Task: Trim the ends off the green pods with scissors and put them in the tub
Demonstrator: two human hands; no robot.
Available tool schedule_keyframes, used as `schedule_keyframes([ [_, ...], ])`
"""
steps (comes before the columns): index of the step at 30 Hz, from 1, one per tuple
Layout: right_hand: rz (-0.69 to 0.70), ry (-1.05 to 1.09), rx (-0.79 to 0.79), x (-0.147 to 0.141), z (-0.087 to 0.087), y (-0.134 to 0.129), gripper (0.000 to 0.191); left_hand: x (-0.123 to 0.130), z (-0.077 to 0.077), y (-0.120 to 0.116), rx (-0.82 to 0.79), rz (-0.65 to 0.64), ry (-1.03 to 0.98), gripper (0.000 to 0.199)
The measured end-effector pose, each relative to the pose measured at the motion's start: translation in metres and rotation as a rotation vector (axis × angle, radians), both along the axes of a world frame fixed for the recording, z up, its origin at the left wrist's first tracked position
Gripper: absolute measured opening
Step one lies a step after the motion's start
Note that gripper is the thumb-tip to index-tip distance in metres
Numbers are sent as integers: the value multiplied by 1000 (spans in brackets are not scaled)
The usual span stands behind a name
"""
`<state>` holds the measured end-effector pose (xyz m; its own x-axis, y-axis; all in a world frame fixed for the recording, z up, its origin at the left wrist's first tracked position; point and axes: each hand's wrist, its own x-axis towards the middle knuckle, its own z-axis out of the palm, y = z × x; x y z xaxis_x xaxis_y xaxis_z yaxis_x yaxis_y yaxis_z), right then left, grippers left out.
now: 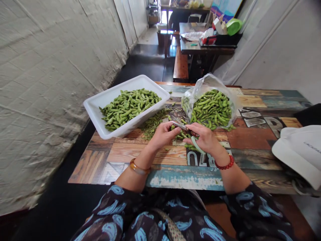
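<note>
near: green pod (pixel 173 127) is pinched in left hand (pixel 161 135), grip nearly closed; scissors (pixel 197 145) are wrapped by right hand (pixel 207 139) | middle: stringy trimmings (pixel 150 129) are heaped on patchwork tabletop (pixel 170 157) | far right: crinkled bag (pixel 204 82) is amply filled, apparently unfinished | far left: smooth tub (pixel 120 131) is mostly covered with plump pods (pixel 132 103)

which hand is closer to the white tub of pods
Left. The left hand is just right of the white tub; the right hand is farther right, on the near side of the clear bag.
</note>
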<state>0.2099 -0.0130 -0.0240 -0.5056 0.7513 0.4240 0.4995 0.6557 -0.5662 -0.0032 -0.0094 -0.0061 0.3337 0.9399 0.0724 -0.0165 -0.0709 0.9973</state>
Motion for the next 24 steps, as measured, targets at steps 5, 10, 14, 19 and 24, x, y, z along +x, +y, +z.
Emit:
schedule_keyframes([
  [5, -109, 47, 26, -3, -2, 1, 35, 3, 0, 0, -76, -27, -18, 30],
  [10, -260, 258, -61, -11, -3, 1, 32, 8, 0, -3, -81, -82, 43, 22],
  [14, -269, 305, -113, -19, 2, -5, 29, 12, -5, -3, 62, -45, 185, 20],
  [19, -235, 230, -6, -28, 5, -9, 28, 16, -17, -2, 288, -62, 318, 27],
  [24, -207, 140, 102, -32, -2, -8, 27, 17, -22, -4, 344, -67, 415, 17],
])
